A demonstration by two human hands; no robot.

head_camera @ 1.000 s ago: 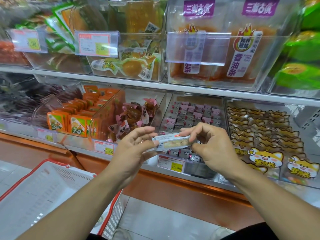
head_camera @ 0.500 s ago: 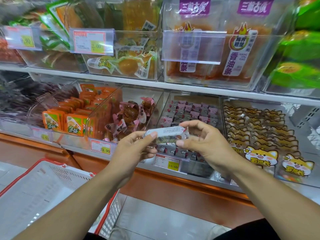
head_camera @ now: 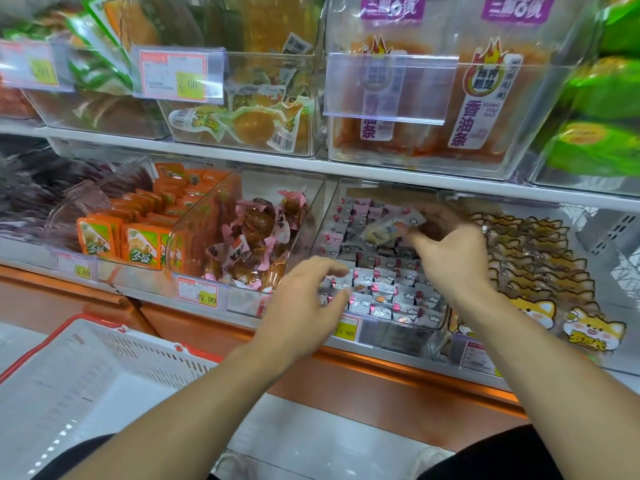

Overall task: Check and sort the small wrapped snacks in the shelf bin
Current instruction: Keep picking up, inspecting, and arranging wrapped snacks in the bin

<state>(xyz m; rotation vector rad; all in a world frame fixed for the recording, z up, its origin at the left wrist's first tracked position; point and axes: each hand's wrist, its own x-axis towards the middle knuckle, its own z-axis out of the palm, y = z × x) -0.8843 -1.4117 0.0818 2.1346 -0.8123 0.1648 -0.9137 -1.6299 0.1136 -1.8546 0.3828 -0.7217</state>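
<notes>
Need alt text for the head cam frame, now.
A person's right hand pinches a small white wrapped snack over a clear plastic shelf bin of small grey-and-pink wrapped snacks, while the left hand hovers open at the bin's front. A white basket with red rim sits lower left.
</notes>
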